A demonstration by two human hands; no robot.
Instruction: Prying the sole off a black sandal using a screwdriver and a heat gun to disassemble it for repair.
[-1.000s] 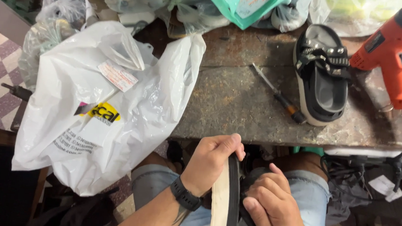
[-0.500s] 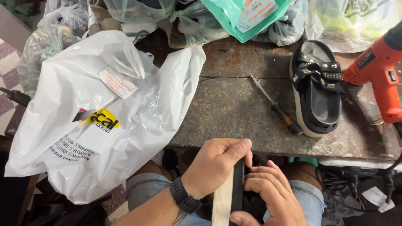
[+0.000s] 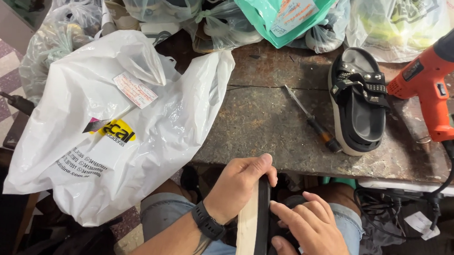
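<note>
The left hand [image 3: 241,190] is clenched around the upper end of a black platform sandal with a pale cream sole edge [image 3: 254,230], thumb and fingers wrapped over its tip; the right hand [image 3: 312,234] lies flat and unclenched against the sandal's black side, pressing rather than gripping. The sandal is held on edge over the person's lap, just below the near rim of the worn grey desk [image 3: 270,125]. Its long axis runs near to vertical in the head view, the gripped end pointing away from the person toward the desk, the lower end cut off by the frame. In my judgement, the pressing is best done with even pressure along the seam while the left hand steadies the tip against twisting. On the desk lie a matching black studded sandal [image 3: 359,107], a dark-handled screwdriver [image 3: 312,120], an orange heat gun [image 3: 432,88] and a large white plastic bag [image 3: 110,124].
</note>
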